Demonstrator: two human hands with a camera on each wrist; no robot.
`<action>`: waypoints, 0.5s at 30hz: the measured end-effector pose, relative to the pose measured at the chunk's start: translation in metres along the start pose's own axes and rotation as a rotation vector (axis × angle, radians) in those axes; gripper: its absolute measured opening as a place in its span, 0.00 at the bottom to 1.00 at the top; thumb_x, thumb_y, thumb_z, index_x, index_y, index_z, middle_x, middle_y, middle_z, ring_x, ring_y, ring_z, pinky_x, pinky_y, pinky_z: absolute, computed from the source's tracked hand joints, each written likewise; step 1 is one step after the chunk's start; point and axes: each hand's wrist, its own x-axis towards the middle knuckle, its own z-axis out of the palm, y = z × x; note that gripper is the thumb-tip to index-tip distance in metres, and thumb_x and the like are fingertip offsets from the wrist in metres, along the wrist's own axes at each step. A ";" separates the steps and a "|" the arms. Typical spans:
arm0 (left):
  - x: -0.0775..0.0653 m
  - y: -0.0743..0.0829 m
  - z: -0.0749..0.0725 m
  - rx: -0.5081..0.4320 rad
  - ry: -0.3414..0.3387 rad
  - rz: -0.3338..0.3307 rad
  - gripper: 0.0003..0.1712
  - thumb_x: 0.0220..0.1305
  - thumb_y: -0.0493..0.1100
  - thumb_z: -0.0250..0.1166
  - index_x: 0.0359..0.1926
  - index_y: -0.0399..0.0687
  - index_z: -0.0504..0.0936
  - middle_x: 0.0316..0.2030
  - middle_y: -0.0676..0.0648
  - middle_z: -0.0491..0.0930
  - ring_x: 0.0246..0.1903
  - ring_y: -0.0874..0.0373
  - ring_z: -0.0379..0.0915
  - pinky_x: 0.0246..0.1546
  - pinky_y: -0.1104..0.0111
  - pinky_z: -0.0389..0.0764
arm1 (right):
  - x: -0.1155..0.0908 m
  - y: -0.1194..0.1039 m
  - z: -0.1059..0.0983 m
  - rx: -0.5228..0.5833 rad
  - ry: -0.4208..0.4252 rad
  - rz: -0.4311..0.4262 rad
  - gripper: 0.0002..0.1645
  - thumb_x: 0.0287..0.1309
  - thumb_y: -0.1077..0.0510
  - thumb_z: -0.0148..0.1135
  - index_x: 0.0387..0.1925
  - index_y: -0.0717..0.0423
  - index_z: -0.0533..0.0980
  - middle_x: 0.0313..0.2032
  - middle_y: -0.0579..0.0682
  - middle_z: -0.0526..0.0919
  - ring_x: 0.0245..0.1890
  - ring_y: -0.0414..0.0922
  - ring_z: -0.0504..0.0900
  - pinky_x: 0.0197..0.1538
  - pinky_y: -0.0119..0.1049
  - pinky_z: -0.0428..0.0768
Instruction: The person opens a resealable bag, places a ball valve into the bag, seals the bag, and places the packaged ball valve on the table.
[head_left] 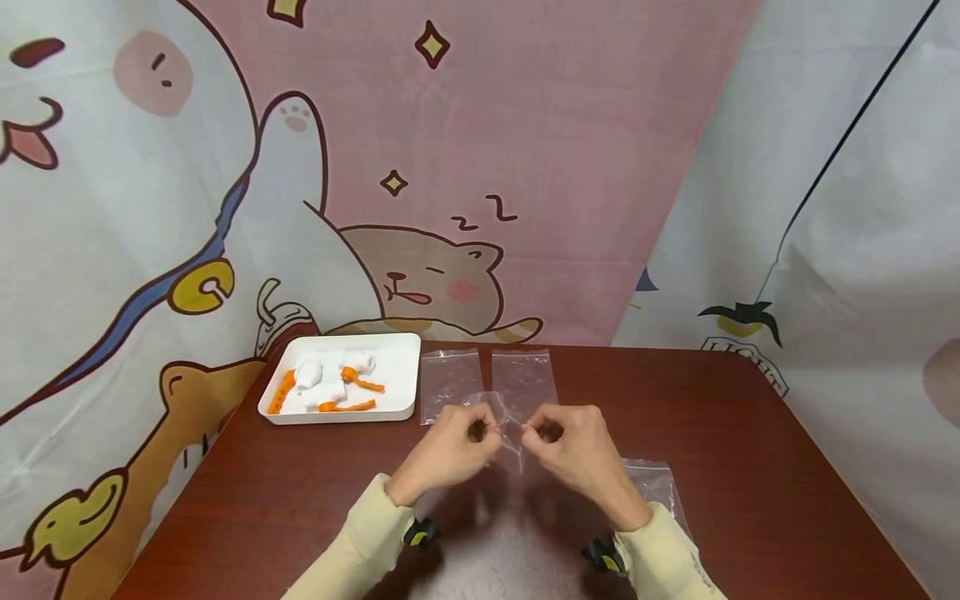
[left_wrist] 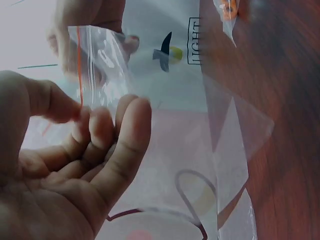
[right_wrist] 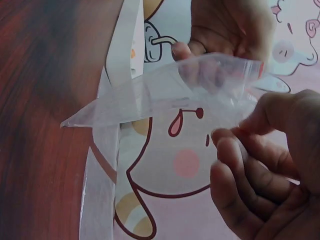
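A clear zip bag [head_left: 512,429] is held up between my two hands above the table. My left hand [head_left: 456,442] pinches one side of its top, and my right hand [head_left: 576,442] pinches the other. In the left wrist view, an orange line runs along the bag's seal [left_wrist: 100,60], near the left thumb. The bag body [right_wrist: 120,102] hangs toward the table in the right wrist view, and nothing shows inside it. Behind the hands, a flat clear bag [head_left: 450,375] lies beside another flat clear bag [head_left: 522,375].
A white tray [head_left: 405,358] at the back left holds several white rolls [head_left: 324,393] and orange strips [head_left: 281,392]. Another clear bag [head_left: 656,479] lies by the right sleeve; an orange piece [left_wrist: 229,9] shows inside a bag in the left wrist view. A printed cloth [head_left: 585,167] hangs behind the table.
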 end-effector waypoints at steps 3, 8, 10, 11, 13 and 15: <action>-0.001 -0.003 -0.003 -0.050 -0.044 -0.021 0.08 0.55 0.35 0.56 0.23 0.52 0.73 0.18 0.52 0.79 0.18 0.66 0.75 0.20 0.73 0.75 | 0.000 0.003 -0.004 0.036 -0.045 0.016 0.10 0.44 0.60 0.66 0.20 0.38 0.78 0.16 0.30 0.75 0.15 0.28 0.71 0.20 0.24 0.72; -0.001 -0.006 -0.005 -0.153 -0.112 -0.034 0.09 0.58 0.34 0.53 0.23 0.47 0.72 0.21 0.45 0.81 0.23 0.55 0.81 0.24 0.70 0.80 | 0.001 0.005 -0.012 0.061 -0.104 0.053 0.09 0.46 0.58 0.67 0.21 0.37 0.79 0.17 0.29 0.76 0.16 0.29 0.73 0.21 0.26 0.74; -0.002 -0.007 -0.008 -0.181 -0.135 -0.032 0.09 0.59 0.34 0.53 0.23 0.47 0.71 0.22 0.44 0.81 0.25 0.53 0.82 0.26 0.69 0.81 | 0.001 0.005 -0.016 0.063 -0.115 0.071 0.08 0.46 0.58 0.68 0.21 0.38 0.80 0.17 0.29 0.77 0.16 0.30 0.74 0.21 0.27 0.74; -0.002 -0.008 -0.009 -0.192 -0.146 -0.029 0.09 0.59 0.34 0.52 0.23 0.46 0.71 0.23 0.43 0.81 0.25 0.52 0.82 0.26 0.69 0.81 | 0.001 0.006 -0.018 0.062 -0.117 0.085 0.08 0.46 0.57 0.67 0.22 0.37 0.80 0.18 0.30 0.77 0.17 0.30 0.74 0.21 0.27 0.74; -0.003 -0.009 -0.013 -0.204 -0.159 -0.025 0.10 0.59 0.34 0.52 0.22 0.47 0.71 0.23 0.42 0.81 0.25 0.51 0.82 0.27 0.67 0.82 | 0.001 0.007 -0.021 0.063 -0.110 0.105 0.08 0.46 0.58 0.67 0.22 0.38 0.80 0.18 0.30 0.78 0.17 0.30 0.75 0.22 0.28 0.75; -0.004 -0.009 -0.016 -0.213 -0.168 -0.021 0.10 0.58 0.33 0.52 0.22 0.47 0.71 0.22 0.43 0.81 0.24 0.51 0.82 0.27 0.66 0.82 | 0.000 0.009 -0.023 0.066 -0.100 0.125 0.08 0.46 0.59 0.68 0.24 0.39 0.79 0.20 0.31 0.79 0.18 0.31 0.76 0.23 0.28 0.76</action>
